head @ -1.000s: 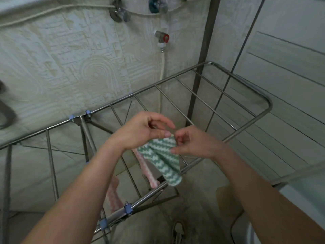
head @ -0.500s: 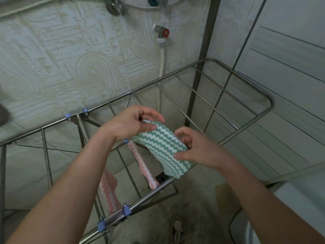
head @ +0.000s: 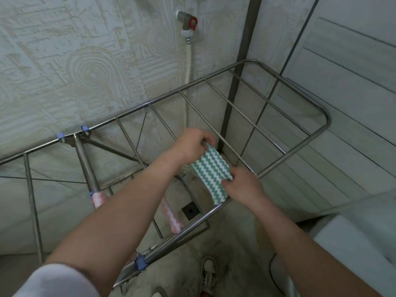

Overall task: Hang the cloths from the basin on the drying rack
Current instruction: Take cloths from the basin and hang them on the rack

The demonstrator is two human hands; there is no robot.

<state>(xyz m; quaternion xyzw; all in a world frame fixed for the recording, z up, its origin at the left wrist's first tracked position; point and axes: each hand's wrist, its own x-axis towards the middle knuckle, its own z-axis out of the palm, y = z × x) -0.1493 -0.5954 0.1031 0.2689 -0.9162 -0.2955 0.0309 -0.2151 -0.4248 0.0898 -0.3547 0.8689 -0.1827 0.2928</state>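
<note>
A green and white zigzag cloth [head: 209,171] is stretched flat between both hands over the steel drying rack [head: 285,155], lying along one of its rods near the front rail. My left hand [head: 189,145] pinches the cloth's far end. My right hand [head: 242,185] pinches its near edge, and the cloth's tail hangs down to the front rail. A pink and white cloth [head: 171,216] hangs from a rod just to the left, under my left forearm. Another pink piece [head: 98,198] drapes further left. The basin is not in view.
The rack fills the corner between a textured tiled wall and a panelled wall on the right. A tap with a red handle [head: 189,23] and white hose sits above it. A floor drain [head: 190,211] lies below, my shoes [head: 209,275] near the front rail, a white appliance [head: 353,249] at right.
The bunched cloth has been pulled open between my hands and lowered flat onto the rack's right section. The camera tilted down, so the floor and shoes show.
</note>
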